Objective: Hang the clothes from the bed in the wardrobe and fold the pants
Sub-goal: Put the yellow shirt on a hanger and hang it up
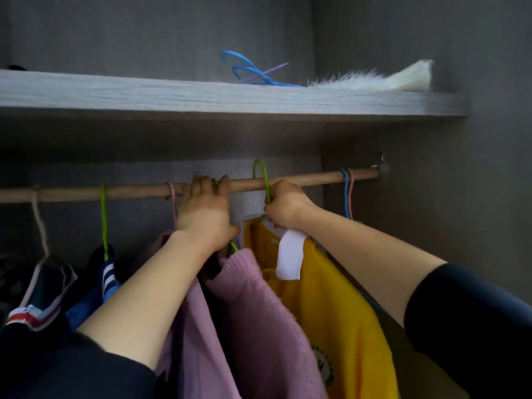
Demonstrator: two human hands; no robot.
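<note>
Head view: grey wardrobe (489,139); shelf (201,96) spans 12 o'clock, wooden rod (115,192) crosses centre. Yellow shirt (331,298) hangs at 5 o'clock, pink sweater (259,312) at 6. Left hand (203,208) curls over the rod; right hand (285,207) pinches the shirt's green hanger (260,171), whose hook arches above the rod.

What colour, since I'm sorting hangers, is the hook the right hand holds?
Bright green, that thin wire hanger hook; head view.

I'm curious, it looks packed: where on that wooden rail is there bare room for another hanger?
Longest bare stretch of the round wooden rail: between the thin lime-green hanger hook in the right hand and the blue and pink hooks at its end. Crowded around the left hand.
</note>
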